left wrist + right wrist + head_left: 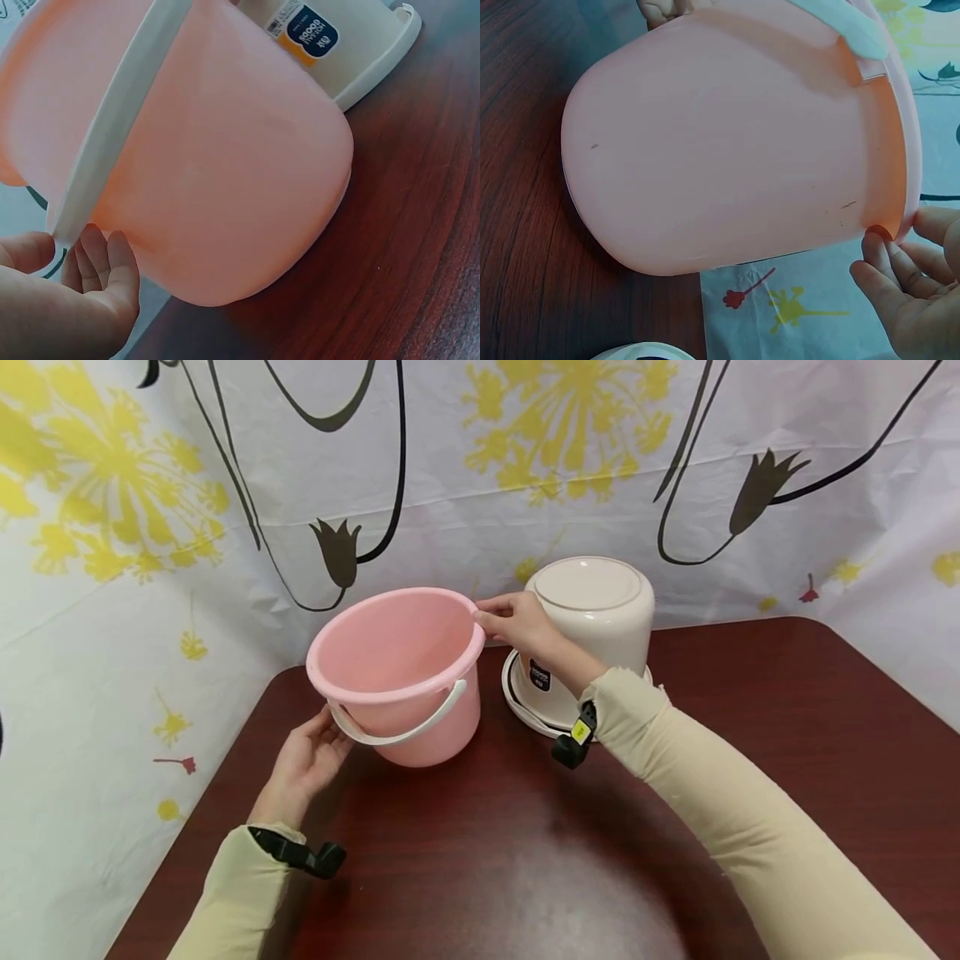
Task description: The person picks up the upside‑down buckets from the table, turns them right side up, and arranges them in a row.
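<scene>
A pink bucket (pixel 431 731) with its mouth up is between both hands, over the left part of the table. Its white handle (pixel 420 727) hangs down along the near side. My left hand (pixel 309 758) grips the rim at the left, thumb by the handle's end and fingers (pixel 120 262) bent in under the edge. At the far right of the rim, my right hand (pixel 525 625) pinches the lip between thumb and fingers (pixel 885 281). Just behind the right hand stands a cream bucket (pixel 611 627), upside down, its label partly covered by the wrist.
The cream bucket's wide rim (pixel 517 706) rests on the dark red wooden table (pixel 480 860). A white cloth (pixel 465 535) with yellow and brown flowers hangs along the back and left of the table, close behind both buckets.
</scene>
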`<action>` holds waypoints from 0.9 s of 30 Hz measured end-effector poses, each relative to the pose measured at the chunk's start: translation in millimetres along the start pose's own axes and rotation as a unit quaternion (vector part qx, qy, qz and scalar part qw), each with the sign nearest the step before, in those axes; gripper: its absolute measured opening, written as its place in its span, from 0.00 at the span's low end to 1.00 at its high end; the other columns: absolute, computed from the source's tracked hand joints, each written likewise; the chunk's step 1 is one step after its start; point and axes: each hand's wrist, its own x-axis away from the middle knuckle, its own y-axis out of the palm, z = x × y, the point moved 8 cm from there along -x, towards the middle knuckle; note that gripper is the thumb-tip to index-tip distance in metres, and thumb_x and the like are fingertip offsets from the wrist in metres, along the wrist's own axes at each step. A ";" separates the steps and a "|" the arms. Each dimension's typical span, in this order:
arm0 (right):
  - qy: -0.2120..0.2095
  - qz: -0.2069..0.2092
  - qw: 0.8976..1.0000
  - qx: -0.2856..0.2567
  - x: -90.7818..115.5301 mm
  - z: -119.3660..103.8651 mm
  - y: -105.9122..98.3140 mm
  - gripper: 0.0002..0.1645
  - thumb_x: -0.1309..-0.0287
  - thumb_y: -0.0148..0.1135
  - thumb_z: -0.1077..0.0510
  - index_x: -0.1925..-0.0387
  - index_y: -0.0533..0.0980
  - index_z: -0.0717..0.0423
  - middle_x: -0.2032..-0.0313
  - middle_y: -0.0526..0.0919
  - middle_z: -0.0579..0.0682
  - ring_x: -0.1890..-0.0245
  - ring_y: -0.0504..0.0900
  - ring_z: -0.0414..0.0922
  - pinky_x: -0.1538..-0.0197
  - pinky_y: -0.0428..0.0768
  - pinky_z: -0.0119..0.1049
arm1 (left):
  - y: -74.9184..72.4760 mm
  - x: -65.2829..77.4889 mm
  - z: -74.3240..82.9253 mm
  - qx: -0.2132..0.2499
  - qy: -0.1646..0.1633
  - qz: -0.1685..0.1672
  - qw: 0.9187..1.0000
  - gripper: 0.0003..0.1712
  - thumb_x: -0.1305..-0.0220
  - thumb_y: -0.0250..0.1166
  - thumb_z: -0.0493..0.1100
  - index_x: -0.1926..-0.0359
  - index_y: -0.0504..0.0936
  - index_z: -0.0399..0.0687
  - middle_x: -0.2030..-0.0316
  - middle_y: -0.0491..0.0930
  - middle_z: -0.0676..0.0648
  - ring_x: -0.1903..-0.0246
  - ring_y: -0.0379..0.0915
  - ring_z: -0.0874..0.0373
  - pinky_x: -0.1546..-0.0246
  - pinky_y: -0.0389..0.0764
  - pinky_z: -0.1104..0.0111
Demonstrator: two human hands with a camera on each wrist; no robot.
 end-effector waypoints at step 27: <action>-0.025 -0.064 0.990 0.127 30.3 2.1 -26.0 0.20 0.37 0.53 0.57 0.48 0.73 0.66 0.65 0.81 0.58 0.70 0.80 0.40 0.63 0.78 0.33 | -6.2 40.0 -14.8 -0.215 -0.033 0.057 0.974 0.17 0.29 0.43 0.51 0.44 0.59 0.49 0.55 0.61 0.52 0.52 0.61 0.63 0.44 0.64 0.70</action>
